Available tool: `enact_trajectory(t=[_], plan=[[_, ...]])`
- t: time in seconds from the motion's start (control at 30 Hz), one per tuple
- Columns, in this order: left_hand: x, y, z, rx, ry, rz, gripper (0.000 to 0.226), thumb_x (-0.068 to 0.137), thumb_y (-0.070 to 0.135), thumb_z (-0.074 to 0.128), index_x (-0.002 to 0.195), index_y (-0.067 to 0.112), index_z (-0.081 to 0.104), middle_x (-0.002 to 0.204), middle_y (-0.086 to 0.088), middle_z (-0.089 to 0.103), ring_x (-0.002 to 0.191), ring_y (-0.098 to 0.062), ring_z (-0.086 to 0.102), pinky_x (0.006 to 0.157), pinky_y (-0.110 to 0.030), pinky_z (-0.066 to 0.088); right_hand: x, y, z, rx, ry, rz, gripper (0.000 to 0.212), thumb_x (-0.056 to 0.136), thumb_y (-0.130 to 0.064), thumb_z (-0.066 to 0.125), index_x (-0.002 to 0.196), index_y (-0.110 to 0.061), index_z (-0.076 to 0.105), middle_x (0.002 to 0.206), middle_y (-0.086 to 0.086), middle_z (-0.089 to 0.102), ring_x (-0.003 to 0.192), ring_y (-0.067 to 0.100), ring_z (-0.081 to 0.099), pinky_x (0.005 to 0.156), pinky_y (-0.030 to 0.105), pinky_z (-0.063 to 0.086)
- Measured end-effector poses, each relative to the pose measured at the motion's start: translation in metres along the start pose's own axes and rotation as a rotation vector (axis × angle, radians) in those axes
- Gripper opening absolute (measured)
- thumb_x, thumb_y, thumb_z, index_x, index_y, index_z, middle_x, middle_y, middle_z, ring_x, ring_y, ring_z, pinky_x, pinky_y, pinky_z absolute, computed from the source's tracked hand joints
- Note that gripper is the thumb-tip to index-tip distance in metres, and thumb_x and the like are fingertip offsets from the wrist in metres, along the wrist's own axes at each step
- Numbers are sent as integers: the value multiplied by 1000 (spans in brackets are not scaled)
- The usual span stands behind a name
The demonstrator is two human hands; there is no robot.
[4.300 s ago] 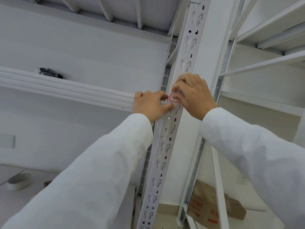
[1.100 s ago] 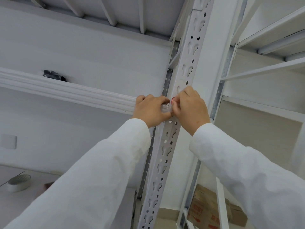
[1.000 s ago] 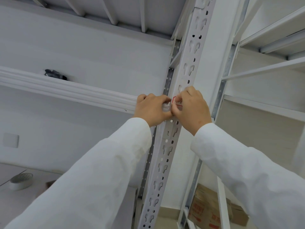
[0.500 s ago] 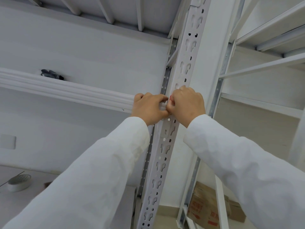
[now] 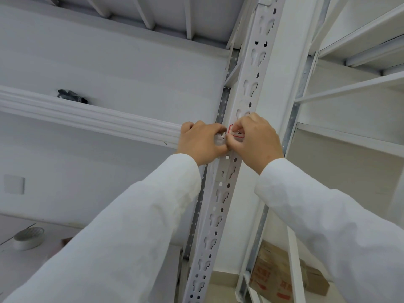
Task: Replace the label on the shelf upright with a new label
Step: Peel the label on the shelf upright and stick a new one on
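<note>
A white perforated shelf upright (image 5: 220, 200) runs up the middle of the head view. On it, at hand height, sits a small white label with a red border (image 5: 235, 132), mostly hidden by fingers. My right hand (image 5: 256, 142) is over the label, its thumb and forefinger pinching the label's left edge. My left hand (image 5: 202, 143) is just to the left, fingers curled round the end of the white shelf beam (image 5: 91, 115) where it meets the upright. The two hands touch at the fingertips.
A dark bundle (image 5: 72, 97) lies on the beam at the left. A roll of tape (image 5: 28, 238) rests on a surface at lower left. Cardboard boxes (image 5: 275, 274) stand on the floor behind the upright. More white shelves (image 5: 349, 86) fill the right side.
My right hand has gone from lying flat above the label to curling over it and pinching its left edge. A little more of the red border shows than half a second ago. My left hand stays put.
</note>
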State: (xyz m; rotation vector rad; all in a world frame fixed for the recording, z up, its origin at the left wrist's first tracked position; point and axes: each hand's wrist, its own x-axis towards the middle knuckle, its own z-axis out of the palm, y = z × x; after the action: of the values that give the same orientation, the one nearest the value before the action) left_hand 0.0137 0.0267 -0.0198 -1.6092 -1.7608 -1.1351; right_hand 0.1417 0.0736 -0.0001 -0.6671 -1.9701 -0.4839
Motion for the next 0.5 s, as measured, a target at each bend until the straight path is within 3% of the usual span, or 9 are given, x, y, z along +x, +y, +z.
enact_trajectory(t=[0.27,0.4,0.5], plan=[[0,1,1,-27,16,0,33,84,46,51,115,36,58,100,10,66,107,-12,50,91,-27,20,8,-9,-8,-141,-50,58,19,86,-32,54,88,-15,63,97,2,60,93,24,54,69,32,41],[0,-1,3,-39,4,-3,32,83,46,51,113,36,59,97,11,66,103,-12,50,95,-28,20,19,-21,-12,-252,-153,86,17,86,-27,50,77,-14,58,82,4,55,74,25,48,61,30,36],[0,-1,2,-32,0,-1,33,83,46,51,114,36,58,99,11,66,106,-12,50,96,-29,21,19,-21,-13,-214,-180,113,17,84,-22,52,82,-11,65,83,5,60,76,27,53,62,31,43]])
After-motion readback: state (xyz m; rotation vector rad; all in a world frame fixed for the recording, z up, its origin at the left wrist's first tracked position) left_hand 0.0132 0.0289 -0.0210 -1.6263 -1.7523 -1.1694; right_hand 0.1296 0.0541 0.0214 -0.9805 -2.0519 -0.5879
